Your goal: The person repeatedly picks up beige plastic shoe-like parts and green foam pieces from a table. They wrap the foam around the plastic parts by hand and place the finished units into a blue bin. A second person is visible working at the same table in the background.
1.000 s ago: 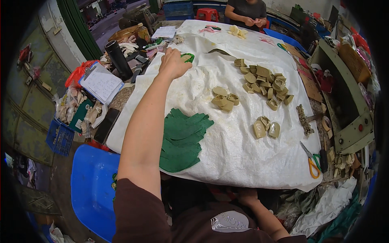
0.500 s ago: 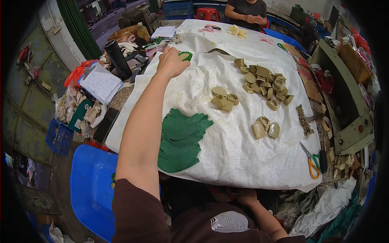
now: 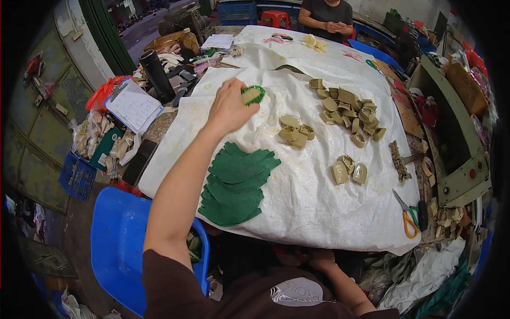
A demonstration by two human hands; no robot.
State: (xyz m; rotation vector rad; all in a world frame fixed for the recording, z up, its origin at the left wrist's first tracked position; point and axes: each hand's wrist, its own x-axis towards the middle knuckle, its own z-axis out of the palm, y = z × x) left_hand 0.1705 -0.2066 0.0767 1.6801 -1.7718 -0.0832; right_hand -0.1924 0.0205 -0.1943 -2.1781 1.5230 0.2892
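Stretched out over the far left of the white cloth (image 3: 297, 196), my left hand (image 3: 229, 105) is closed round a shoe heel (image 3: 251, 95), beige with a shiny green rim. Below the forearm's outer side fans a stack of dark green leather-like pieces (image 3: 234, 186). My right hand (image 3: 322, 259) rests low by my lap at the table's near edge; its fingers are hidden. A heap of bare khaki heels (image 3: 348, 106) lies right of centre. Two smaller groups sit nearer: some khaki heels (image 3: 295, 133) mid-table, and a few khaki heels (image 3: 349, 170) in front.
A blue tub (image 3: 114, 239) on my left holds green-rimmed pieces. Scissors (image 3: 406, 215) lie at the right edge beside a hammer (image 3: 399, 161). A clipboard (image 3: 133, 106) and black flask (image 3: 157, 77) crowd the left side. Across the table sits another person (image 3: 326, 18).
My left hand has drawn nearer and slightly right with the green-rimmed heel still in it. The forearm has uncovered more of the green stack and the tub's contents. My right hand stays low.
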